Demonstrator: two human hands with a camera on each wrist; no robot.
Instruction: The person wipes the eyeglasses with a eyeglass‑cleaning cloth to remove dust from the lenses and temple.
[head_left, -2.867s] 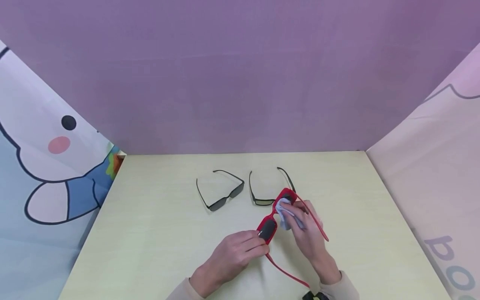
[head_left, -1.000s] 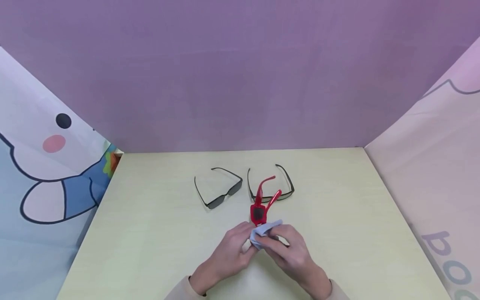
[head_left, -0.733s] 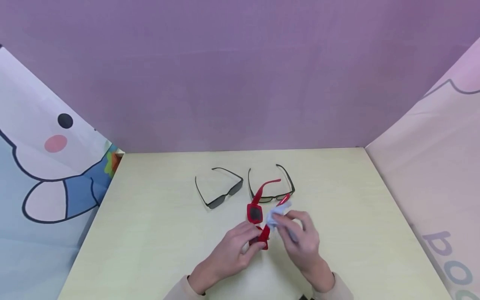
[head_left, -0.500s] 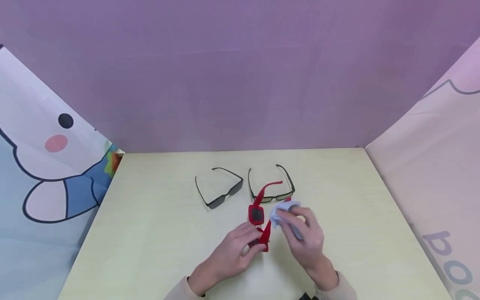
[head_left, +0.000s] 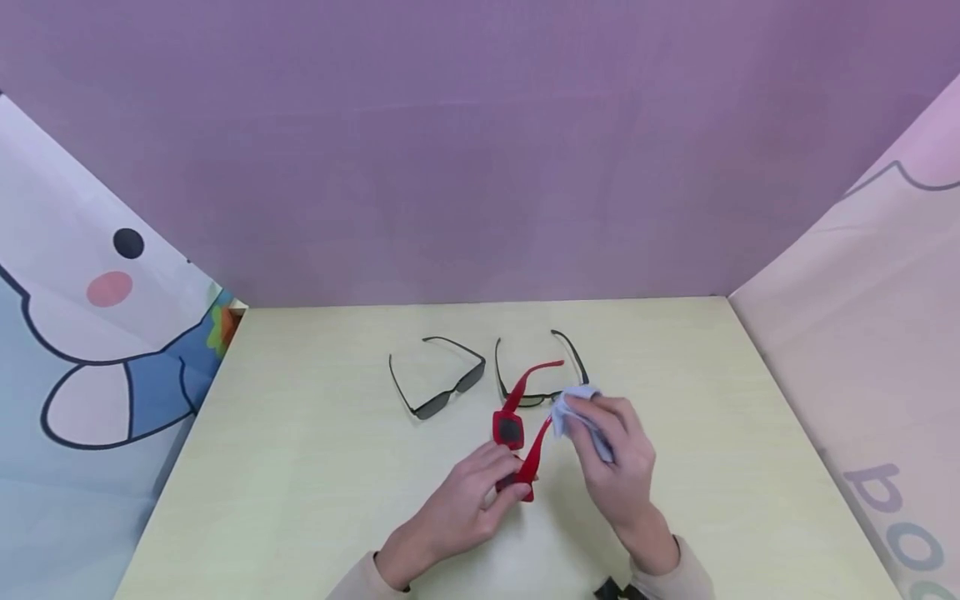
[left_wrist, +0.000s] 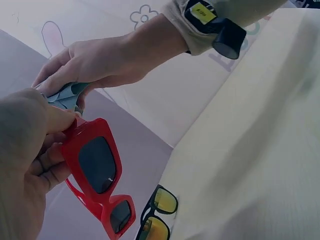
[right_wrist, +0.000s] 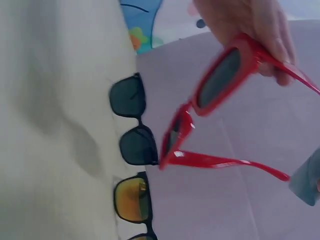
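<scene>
My left hand (head_left: 468, 504) grips the red sunglasses (head_left: 508, 429) by one lens end, thumb and fingers on the frame near the hinge. The glasses are held above the table, temple arms unfolded and pointing away. A crumpled light blue cloth (head_left: 573, 408) is pinched in my right hand (head_left: 622, 467) and hides the tip of the nearer red arm. In the left wrist view, the dark lenses of the red sunglasses (left_wrist: 97, 165) face the camera, with the cloth (left_wrist: 67, 96) behind the thumb. In the right wrist view, only the cloth's edge (right_wrist: 305, 180) shows.
Black sunglasses with dark lenses (head_left: 433, 406) lie unfolded on the pale table (head_left: 300, 467). Beside them, right of centre, lies a black pair with yellowish lenses (left_wrist: 165, 200), partly hidden behind the red pair in the head view. A purple backdrop (head_left: 480, 167) rises behind the table.
The red sunglasses have turned so their arms point away. My right hand has moved the cloth from a lens to the nearer arm, then outward to its tip. The left hand keeps its grip.
</scene>
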